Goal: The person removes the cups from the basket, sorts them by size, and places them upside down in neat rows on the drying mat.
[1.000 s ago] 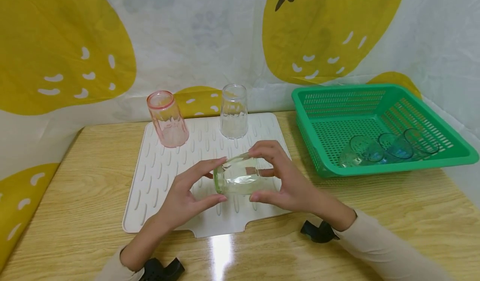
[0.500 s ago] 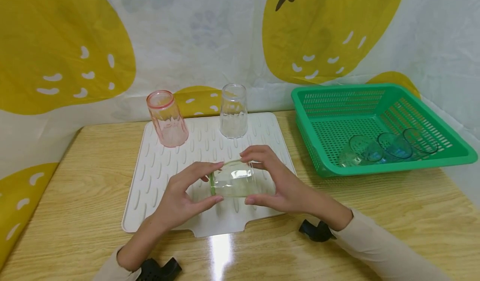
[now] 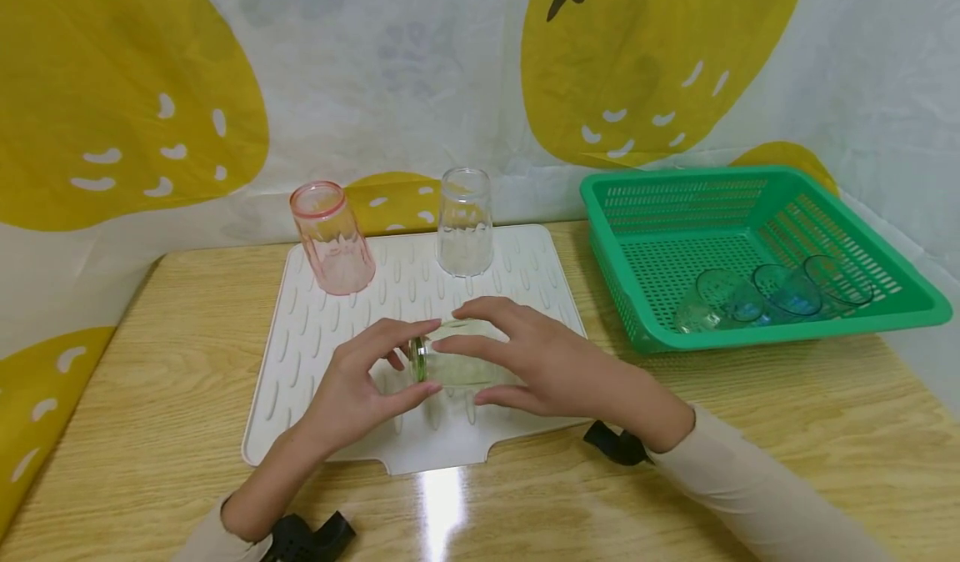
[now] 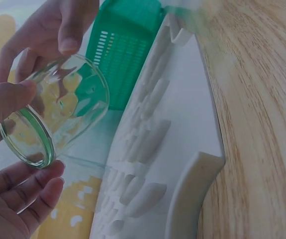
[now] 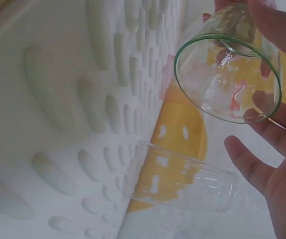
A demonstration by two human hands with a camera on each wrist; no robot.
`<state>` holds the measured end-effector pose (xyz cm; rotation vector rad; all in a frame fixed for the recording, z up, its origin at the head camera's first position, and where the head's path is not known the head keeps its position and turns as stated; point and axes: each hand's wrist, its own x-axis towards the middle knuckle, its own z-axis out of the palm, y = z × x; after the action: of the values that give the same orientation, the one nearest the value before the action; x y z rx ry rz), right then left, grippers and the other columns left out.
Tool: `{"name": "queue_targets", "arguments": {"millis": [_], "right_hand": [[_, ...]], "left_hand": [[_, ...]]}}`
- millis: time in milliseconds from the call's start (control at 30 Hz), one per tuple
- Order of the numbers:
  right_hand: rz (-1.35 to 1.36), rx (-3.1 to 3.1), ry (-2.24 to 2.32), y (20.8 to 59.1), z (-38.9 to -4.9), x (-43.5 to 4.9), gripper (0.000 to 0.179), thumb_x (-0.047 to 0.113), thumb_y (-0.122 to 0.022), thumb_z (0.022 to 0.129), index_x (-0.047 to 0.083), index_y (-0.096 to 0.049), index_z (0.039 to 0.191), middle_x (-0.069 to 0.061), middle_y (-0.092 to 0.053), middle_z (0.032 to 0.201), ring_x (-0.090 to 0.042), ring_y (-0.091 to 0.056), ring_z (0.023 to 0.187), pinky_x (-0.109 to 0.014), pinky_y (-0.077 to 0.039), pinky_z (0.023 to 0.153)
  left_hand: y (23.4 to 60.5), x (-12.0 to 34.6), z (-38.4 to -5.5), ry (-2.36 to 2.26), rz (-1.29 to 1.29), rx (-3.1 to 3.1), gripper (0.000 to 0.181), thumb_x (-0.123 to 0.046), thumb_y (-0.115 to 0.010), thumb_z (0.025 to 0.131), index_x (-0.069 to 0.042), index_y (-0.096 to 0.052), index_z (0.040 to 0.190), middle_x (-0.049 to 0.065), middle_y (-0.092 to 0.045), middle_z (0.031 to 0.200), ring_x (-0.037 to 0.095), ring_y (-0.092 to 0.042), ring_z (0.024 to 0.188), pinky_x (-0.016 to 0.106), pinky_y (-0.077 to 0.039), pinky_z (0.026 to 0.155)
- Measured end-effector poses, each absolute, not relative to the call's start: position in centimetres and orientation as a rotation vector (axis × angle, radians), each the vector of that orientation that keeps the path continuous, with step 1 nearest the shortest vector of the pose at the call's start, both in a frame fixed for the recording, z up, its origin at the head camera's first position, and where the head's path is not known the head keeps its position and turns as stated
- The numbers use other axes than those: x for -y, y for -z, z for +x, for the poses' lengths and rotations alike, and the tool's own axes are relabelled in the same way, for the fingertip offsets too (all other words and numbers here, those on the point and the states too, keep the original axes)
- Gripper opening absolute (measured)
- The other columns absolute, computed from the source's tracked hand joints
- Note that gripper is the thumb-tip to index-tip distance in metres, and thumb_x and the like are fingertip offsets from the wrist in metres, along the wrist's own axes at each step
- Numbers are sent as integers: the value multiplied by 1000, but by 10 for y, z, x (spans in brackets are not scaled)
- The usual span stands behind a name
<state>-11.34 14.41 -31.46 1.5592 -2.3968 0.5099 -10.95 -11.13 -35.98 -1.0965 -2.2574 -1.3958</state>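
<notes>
Left hand and right hand hold a pale green-tinted clear glass tumbler between them, lying on its side in the air above the mat. Thumb and fingers of the left hand pinch its thick green base end; the right hand curls round the mouth end, thumb on one side and fingertips on the other, with one finger spread away from the glass. Beige long sleeves cover the forearms, and a black plastic wrist device sits by the left cuff. Below is a white ribbed draining mat on a light wood-grain table. Near its far edge stand a pink glass tumbler and a colourless glass tumbler, apart from each other. Right of it, a green perforated plastic basket holds blue and clear glasses, leaning together. Behind hangs a white cloth with yellow fruit shapes.
</notes>
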Motion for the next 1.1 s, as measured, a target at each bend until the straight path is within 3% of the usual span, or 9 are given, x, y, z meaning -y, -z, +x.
{"name": "queue_targets", "arguments": {"millis": [167, 600, 900, 1100], "right_hand": [[1544, 2404, -370, 315, -113, -142, 63, 36, -73, 85, 27, -46, 140, -7, -45, 136, -20, -45, 123, -38, -45, 94], [1552, 2436, -230, 317, -112, -131, 78, 33, -82, 76, 35, -43, 143, -5, -48, 135, -23, -50, 118, -40, -44, 96], [1558, 2436, -313, 319, -113, -128, 70, 31, -81, 78, 33, -47, 138, -5, -49, 134, -20, -50, 118, -35, -51, 86], [1545, 2430, -467, 318, -115, -127, 62, 31, -78, 81, 31, -48, 135, -3, -48, 135, -16, -47, 121, -34, -54, 78]], "left_hand": [[359, 111, -108, 1427, -1078, 2278, 60, -13, -85, 71, -12, -62, 126, -6, -63, 101, 12, -55, 82, 27, -50, 65], [360, 109, -105, 1457, -1013, 2314, 59, -14, -86, 70, -14, -63, 124, -7, -62, 102, 11, -53, 82, 32, -51, 65], [360, 113, -100, 1455, -983, 2314, 60, -15, -86, 71, -13, -62, 126, -7, -62, 104, 10, -54, 84, 30, -51, 67], [353, 121, -95, 1451, -965, 2301, 64, -7, -84, 72, -13, -59, 130, -3, -64, 107, 11, -56, 89, 27, -51, 71]]}}
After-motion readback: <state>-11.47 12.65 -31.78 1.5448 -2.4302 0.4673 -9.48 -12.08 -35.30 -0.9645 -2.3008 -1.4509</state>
